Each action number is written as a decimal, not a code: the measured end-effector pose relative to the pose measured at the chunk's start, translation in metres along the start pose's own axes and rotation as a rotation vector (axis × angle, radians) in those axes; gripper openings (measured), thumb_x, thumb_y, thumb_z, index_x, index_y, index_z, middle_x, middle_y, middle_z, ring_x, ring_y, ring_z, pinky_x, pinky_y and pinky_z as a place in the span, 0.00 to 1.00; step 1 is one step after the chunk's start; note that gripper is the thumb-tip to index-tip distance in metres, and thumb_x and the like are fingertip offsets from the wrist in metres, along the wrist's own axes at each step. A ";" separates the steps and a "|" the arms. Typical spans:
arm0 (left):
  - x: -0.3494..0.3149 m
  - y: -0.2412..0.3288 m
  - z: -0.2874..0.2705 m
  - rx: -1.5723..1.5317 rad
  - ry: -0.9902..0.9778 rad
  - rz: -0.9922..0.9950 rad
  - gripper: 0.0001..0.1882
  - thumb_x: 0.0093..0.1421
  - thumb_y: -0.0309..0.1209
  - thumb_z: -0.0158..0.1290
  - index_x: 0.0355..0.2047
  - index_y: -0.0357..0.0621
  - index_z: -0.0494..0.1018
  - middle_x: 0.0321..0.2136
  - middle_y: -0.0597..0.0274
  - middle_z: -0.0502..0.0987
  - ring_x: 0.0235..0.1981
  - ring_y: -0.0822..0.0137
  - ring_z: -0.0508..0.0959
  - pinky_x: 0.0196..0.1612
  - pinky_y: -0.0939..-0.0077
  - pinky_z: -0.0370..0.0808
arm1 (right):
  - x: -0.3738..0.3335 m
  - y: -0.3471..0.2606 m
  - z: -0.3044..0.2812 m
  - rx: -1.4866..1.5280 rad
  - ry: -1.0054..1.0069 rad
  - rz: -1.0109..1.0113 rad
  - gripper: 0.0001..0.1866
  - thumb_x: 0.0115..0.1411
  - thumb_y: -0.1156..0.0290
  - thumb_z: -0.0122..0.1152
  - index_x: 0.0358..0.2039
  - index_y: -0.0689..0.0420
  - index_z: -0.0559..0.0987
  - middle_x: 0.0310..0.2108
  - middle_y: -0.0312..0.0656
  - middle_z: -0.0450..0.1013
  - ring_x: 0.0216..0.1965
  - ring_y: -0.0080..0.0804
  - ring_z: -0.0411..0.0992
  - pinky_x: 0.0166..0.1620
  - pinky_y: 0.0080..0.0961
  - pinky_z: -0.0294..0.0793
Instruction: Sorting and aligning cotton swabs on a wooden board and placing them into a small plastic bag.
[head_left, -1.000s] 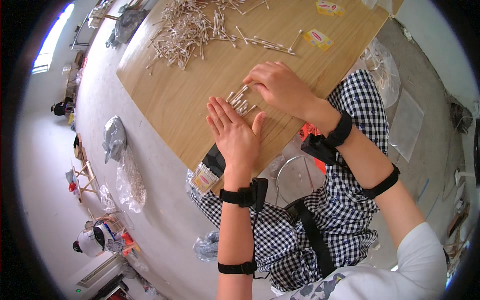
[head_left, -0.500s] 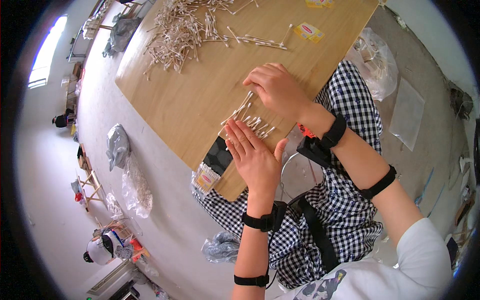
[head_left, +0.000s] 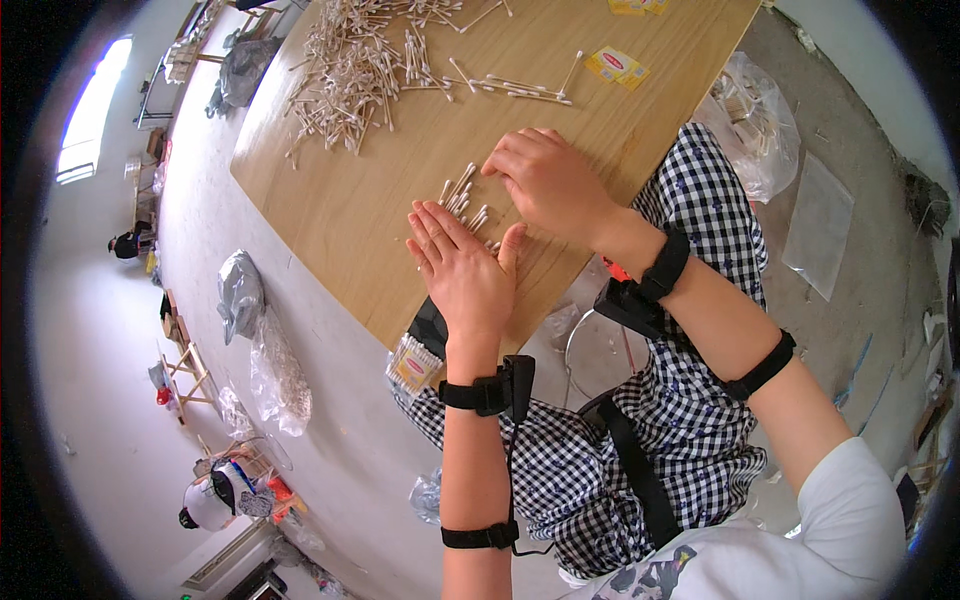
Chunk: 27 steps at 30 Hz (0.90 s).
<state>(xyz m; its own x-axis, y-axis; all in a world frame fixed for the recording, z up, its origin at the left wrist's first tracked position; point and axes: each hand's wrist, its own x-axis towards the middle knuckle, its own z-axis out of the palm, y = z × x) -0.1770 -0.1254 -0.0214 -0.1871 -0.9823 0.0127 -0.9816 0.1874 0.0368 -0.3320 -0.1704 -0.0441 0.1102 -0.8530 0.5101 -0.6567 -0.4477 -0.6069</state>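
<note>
My left hand lies palm down with its fingers stretched out. It is over a small bunch of cotton swabs on the wooden table, partly covering them. Just to the right, my right hand is held beside the bunch. Its fingers are loosely bent, and nothing shows in them. Below my left hand a black pad is partly hidden at the table's near corner. Next to it is a clear pack of cotton swabs with a yellow label.
A large heap of loose cotton swabs spreads across the table's far left. A few stray swabs and yellow cards lie farther right. A clear bag of swabs stands on the floor at right, near a flat plastic sheet.
My left hand has moved up and to the left over the table. The small bunch of swabs has shifted the same way. My right hand has barely moved.
</note>
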 end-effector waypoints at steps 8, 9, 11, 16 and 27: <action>-0.030 0.013 -0.004 -0.005 -0.009 0.044 0.50 0.64 0.59 0.40 0.66 0.24 0.42 0.67 0.35 0.45 0.70 0.46 0.44 0.70 0.53 0.40 | 0.001 0.002 0.002 0.016 -0.008 -0.010 0.09 0.51 0.76 0.54 0.33 0.57 0.79 0.34 0.42 0.74 0.42 0.39 0.72 0.51 0.34 0.68; -0.032 0.014 -0.005 -0.007 -0.010 0.043 0.50 0.64 0.59 0.40 0.66 0.24 0.42 0.67 0.35 0.45 0.70 0.46 0.44 0.70 0.53 0.40 | 0.001 0.002 0.003 0.062 0.009 0.006 0.10 0.52 0.77 0.54 0.35 0.57 0.78 0.35 0.43 0.74 0.43 0.40 0.72 0.51 0.35 0.68; -0.035 0.013 -0.007 -0.191 0.063 -0.025 0.47 0.65 0.58 0.40 0.67 0.27 0.42 0.68 0.38 0.45 0.71 0.49 0.44 0.70 0.55 0.38 | 0.002 -0.001 0.005 0.113 0.026 0.020 0.10 0.52 0.77 0.54 0.36 0.57 0.78 0.36 0.44 0.74 0.44 0.41 0.72 0.50 0.37 0.68; -0.040 -0.009 -0.006 -0.874 0.338 -0.323 0.42 0.68 0.55 0.36 0.68 0.33 0.41 0.69 0.45 0.46 0.71 0.55 0.44 0.70 0.59 0.37 | 0.004 -0.009 0.002 0.529 0.122 0.306 0.11 0.63 0.72 0.53 0.45 0.61 0.73 0.42 0.49 0.72 0.46 0.44 0.72 0.51 0.37 0.70; -0.044 -0.007 -0.001 -1.492 0.503 -0.433 0.39 0.69 0.53 0.37 0.69 0.39 0.41 0.69 0.49 0.47 0.71 0.58 0.46 0.70 0.62 0.42 | -0.009 -0.031 0.025 0.964 0.041 0.418 0.20 0.67 0.59 0.53 0.50 0.62 0.71 0.46 0.47 0.70 0.47 0.34 0.72 0.51 0.29 0.71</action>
<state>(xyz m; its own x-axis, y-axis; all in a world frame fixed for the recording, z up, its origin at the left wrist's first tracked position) -0.1616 -0.0837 -0.0214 0.4013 -0.9151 0.0400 0.0066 0.0466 0.9989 -0.2940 -0.1557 -0.0458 -0.0258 -0.9872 0.1573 0.2372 -0.1589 -0.9584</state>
